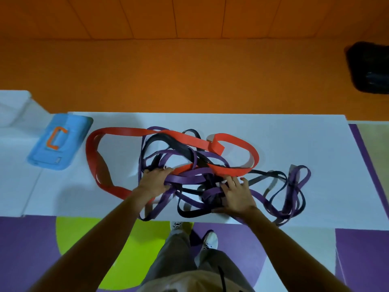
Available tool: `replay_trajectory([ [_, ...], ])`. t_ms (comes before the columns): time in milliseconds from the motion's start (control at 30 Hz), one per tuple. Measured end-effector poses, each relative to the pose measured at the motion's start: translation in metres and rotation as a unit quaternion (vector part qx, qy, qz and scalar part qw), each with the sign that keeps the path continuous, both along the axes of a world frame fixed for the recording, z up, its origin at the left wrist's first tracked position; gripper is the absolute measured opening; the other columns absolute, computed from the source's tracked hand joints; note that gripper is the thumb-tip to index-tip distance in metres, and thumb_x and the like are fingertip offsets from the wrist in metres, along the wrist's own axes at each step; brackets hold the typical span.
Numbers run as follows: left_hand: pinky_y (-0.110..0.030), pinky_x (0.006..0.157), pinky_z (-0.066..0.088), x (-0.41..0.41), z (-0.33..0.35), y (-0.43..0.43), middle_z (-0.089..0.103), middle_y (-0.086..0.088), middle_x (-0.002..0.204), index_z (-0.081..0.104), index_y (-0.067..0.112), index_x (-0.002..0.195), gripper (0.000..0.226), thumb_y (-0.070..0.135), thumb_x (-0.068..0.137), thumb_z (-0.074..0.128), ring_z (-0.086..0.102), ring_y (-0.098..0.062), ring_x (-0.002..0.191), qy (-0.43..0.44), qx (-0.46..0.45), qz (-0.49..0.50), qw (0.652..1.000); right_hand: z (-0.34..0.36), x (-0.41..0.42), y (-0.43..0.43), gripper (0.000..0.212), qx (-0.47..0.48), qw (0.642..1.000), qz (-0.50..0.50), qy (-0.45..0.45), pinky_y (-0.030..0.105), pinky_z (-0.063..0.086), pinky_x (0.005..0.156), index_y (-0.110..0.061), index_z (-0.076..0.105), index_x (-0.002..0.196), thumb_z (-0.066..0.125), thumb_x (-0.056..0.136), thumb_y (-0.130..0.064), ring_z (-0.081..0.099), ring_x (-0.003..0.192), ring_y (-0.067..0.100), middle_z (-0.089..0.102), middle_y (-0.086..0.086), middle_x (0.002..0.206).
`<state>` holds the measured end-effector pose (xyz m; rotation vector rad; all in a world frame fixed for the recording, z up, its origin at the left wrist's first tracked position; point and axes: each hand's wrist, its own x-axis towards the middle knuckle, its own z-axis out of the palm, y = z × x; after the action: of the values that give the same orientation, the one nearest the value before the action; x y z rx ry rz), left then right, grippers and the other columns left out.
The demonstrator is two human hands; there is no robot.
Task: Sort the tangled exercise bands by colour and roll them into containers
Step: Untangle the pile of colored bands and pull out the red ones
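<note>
At about 9 o'clock from the tangle, a blue case [71,131] with an orange handle [55,140] lies flat near the far left corner of the white table [294,140].

Next comes the red band [126,130]. Its wide loop runs out toward the case, then sweeps back across the heap to 2 o'clock.

The tangle itself sits at the middle of the table. Purple bands [185,179] and black bands [168,139] are woven through each other and under the red one. A few loops hang over the near edge at 6 o'clock.

The left hand [154,180] lies palm down on the heap's 8 o'clock side. Its fingers are fairly straight and lightly fanned over purple and black strands. Whether the thumb hooks a strand cannot be told.

The right hand [235,194] rests at 5 o'clock on a dark knot of purple and black. Its fingers are spread wide and the thumb points inward, pressing rather than pinching.

Further right, a long purple-and-black loop [299,175] trails toward 4 o'clock, reaching the near edge.

A black bag [370,68] (blurred, details unclear) sits on the orange floor [189,76] at 1 o'clock, well apart from the table.
</note>
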<state>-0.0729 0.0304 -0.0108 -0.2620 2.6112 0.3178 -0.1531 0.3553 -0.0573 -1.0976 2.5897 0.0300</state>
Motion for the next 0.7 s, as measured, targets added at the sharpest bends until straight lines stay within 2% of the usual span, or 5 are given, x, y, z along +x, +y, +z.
replay_trajectory([
  [200,-0.045,0.1,0.042,0.002,0.007,-0.009,0.074,-0.002,0.099,0.066,0.026,0.114,0.019,0.026,0.095,0.062,0.069,-0.031,0.103,0.085,-0.048,0.124,0.987,-0.025,0.001,0.029,0.053,0.034,0.997,0.057,0.042,0.061,0.045,0.108,-0.011,0.069,0.11,0.077,0.069,-0.043,0.07,0.101,0.036,0.071,0.013,0.104],
  [267,-0.046,0.098,0.044,0.0,0.008,-0.01,0.074,-0.004,0.097,0.066,0.023,0.111,0.014,0.022,0.098,0.059,0.07,-0.034,0.1,0.112,-0.049,0.157,0.98,-0.024,-0.006,0.034,0.043,0.001,0.997,0.048,0.056,0.048,0.057,0.085,-0.013,0.064,0.109,0.074,0.072,-0.033,0.072,0.073,0.034,0.072,0.009,0.083],
  [367,-0.047,0.094,0.046,-0.005,0.012,-0.013,0.074,-0.008,0.098,0.066,0.019,0.116,0.018,0.019,0.099,0.059,0.069,-0.036,0.099,0.153,-0.061,0.192,0.968,-0.015,-0.017,0.038,0.046,-0.028,0.999,-0.009,0.044,0.034,0.049,0.042,-0.016,0.062,0.108,0.088,0.073,-0.032,0.065,0.045,0.03,0.07,0.004,0.072],
  [567,-0.051,0.098,0.043,-0.006,0.013,-0.018,0.073,-0.003,0.105,0.06,0.023,0.113,0.021,0.037,0.099,0.064,0.07,-0.032,0.104,0.115,-0.047,0.182,0.975,-0.001,-0.03,0.043,0.054,0.044,0.995,-0.065,-0.059,0.041,0.058,0.086,-0.028,0.052,0.137,0.066,0.089,-0.049,0.071,0.105,0.028,0.071,-0.001,0.119],
  [700,-0.064,0.113,0.033,-0.004,0.008,-0.01,0.047,-0.007,0.154,0.031,0.031,0.154,0.087,0.051,0.084,0.078,0.045,-0.036,0.142,-0.003,-0.053,0.107,0.993,-0.003,-0.02,0.053,0.08,0.08,0.99,-0.017,-0.113,0.048,0.041,0.111,-0.034,0.039,0.154,0.069,0.083,-0.058,0.049,0.134,0.028,0.049,0.001,0.144],
])
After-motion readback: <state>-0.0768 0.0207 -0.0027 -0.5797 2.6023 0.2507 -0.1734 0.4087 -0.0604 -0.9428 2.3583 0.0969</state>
